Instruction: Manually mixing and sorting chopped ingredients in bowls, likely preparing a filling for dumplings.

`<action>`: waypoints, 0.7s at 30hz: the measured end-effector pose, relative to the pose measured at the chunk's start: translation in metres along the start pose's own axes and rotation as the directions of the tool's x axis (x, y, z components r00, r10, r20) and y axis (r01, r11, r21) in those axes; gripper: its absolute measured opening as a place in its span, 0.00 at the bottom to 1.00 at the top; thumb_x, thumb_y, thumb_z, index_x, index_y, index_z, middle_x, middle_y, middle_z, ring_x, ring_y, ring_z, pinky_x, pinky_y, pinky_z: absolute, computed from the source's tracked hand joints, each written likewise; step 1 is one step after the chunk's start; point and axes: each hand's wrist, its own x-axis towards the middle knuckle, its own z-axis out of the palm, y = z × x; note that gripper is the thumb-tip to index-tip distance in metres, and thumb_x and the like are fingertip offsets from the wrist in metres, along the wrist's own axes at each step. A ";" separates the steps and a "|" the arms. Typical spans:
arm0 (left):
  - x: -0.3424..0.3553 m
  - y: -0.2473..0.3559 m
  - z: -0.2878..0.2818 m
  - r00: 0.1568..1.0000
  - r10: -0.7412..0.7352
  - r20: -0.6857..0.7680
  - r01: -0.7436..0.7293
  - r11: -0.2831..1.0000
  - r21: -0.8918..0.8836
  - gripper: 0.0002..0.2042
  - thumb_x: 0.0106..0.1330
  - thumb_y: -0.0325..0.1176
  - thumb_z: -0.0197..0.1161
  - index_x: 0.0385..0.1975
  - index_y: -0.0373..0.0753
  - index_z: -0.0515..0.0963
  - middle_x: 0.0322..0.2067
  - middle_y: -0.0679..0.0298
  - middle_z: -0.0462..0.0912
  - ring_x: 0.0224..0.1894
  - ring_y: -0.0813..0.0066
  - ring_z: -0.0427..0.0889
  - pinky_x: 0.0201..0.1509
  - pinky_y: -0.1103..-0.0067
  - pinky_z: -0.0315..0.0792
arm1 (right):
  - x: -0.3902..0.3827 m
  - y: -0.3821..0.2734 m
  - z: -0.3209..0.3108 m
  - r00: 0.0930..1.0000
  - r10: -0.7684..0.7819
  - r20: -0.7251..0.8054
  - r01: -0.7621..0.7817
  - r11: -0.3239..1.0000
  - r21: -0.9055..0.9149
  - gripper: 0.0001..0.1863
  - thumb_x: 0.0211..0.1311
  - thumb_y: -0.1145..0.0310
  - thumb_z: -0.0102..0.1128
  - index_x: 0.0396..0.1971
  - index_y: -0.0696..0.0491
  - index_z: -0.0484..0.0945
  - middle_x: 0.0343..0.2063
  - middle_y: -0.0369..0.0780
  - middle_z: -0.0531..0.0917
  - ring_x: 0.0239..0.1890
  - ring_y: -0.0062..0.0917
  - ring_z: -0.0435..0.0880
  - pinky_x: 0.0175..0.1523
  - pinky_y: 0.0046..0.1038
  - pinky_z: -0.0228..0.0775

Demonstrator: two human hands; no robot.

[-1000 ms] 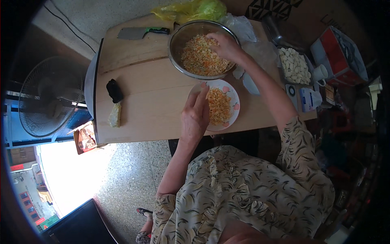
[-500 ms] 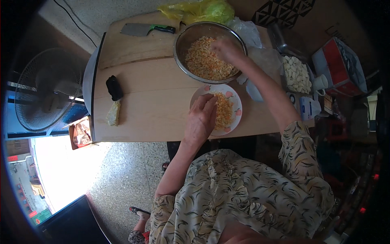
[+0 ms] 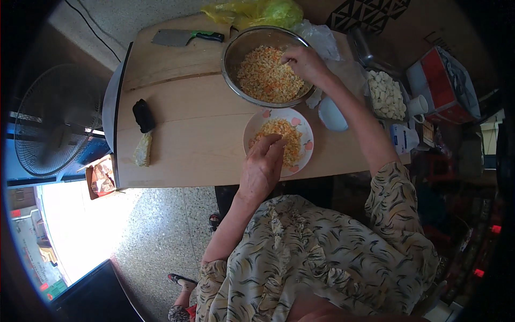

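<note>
My right hand (image 3: pixel 303 64) is over a steel bowl (image 3: pixel 237 90) of chopped mixture (image 3: pixel 265 79) with orange bits, fingers curled together at their tips; what they hold is unclear. My left hand (image 3: pixel 264 166) has its fingers bent together over the near-left part of a white plate (image 3: pixel 306 121) with pink motifs, which holds a pile of similar mixture (image 3: pixel 284 129); its fingertips' contents are hidden. A pale blue dish (image 3: pixel 332 117) lies right of the plate. A cleaver (image 3: pixel 169 37) lies behind on the wooden table (image 3: pixel 182 150).
A black wrapped item (image 3: pixel 144 115) and plastic bags (image 3: pixel 257 12) lie on the table. At right are a tray of white pieces (image 3: pixel 385 94), a mug (image 3: pixel 417 107) and a red-grey box (image 3: pixel 440 80). A fan (image 3: pixel 56 121) stands left; a sandalled foot (image 3: pixel 179 282) shows below.
My left hand has lowered over the plate, its once-raised fingers now bent. My right hand remains in the bowl area, its fingers more closed. The view has shifted slightly.
</note>
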 end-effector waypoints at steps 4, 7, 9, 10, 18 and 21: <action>-0.002 0.001 0.003 0.999 -0.007 0.034 0.007 1.000 -0.018 0.13 0.64 0.20 0.65 0.48 0.36 0.82 0.48 0.55 0.83 0.47 0.51 0.85 0.49 0.64 0.82 | -0.006 -0.021 0.030 0.946 -0.271 0.179 0.263 0.963 0.063 0.10 0.53 0.78 0.69 0.37 0.52 0.86 0.37 0.44 0.83 0.45 0.39 0.83 0.53 0.40 0.75; -0.003 0.001 0.004 0.999 0.011 0.050 -0.010 1.000 -0.023 0.13 0.64 0.20 0.65 0.48 0.36 0.82 0.48 0.55 0.83 0.47 0.51 0.85 0.49 0.64 0.82 | -0.014 -0.035 0.043 0.901 -0.281 0.329 0.262 0.960 0.102 0.12 0.46 0.79 0.71 0.34 0.56 0.85 0.39 0.45 0.82 0.49 0.41 0.82 0.54 0.38 0.75; -0.004 0.000 0.006 0.998 0.024 0.055 -0.023 1.000 -0.019 0.13 0.63 0.21 0.64 0.47 0.36 0.82 0.48 0.55 0.83 0.47 0.52 0.85 0.50 0.64 0.82 | -0.010 -0.033 0.044 0.881 -0.305 0.361 0.294 0.952 0.088 0.11 0.46 0.79 0.70 0.33 0.57 0.85 0.38 0.45 0.82 0.48 0.41 0.82 0.53 0.38 0.74; -0.005 0.000 0.006 0.997 0.037 0.061 -0.036 0.999 -0.015 0.13 0.63 0.22 0.63 0.47 0.35 0.82 0.48 0.56 0.82 0.47 0.53 0.85 0.51 0.64 0.81 | -0.008 -0.031 0.044 0.859 -0.327 0.393 0.325 0.943 0.075 0.10 0.46 0.79 0.70 0.32 0.57 0.84 0.37 0.46 0.81 0.47 0.41 0.82 0.52 0.38 0.74; -0.008 -0.004 0.003 0.996 0.029 0.088 -0.025 0.999 -0.037 0.12 0.64 0.23 0.63 0.47 0.36 0.82 0.48 0.56 0.83 0.47 0.53 0.86 0.50 0.64 0.82 | 0.003 -0.002 0.028 0.966 -0.094 0.242 0.056 0.986 0.159 0.06 0.52 0.71 0.73 0.29 0.54 0.85 0.25 0.43 0.86 0.29 0.31 0.86 0.38 0.34 0.77; -0.006 0.000 -0.002 0.997 0.023 0.075 -0.017 0.997 -0.076 0.11 0.65 0.23 0.63 0.47 0.36 0.82 0.47 0.56 0.84 0.45 0.53 0.86 0.47 0.64 0.83 | 0.001 0.008 0.010 0.980 0.076 0.185 -0.116 0.968 0.220 0.06 0.58 0.68 0.73 0.33 0.53 0.87 0.27 0.38 0.88 0.29 0.23 0.86 0.38 0.29 0.78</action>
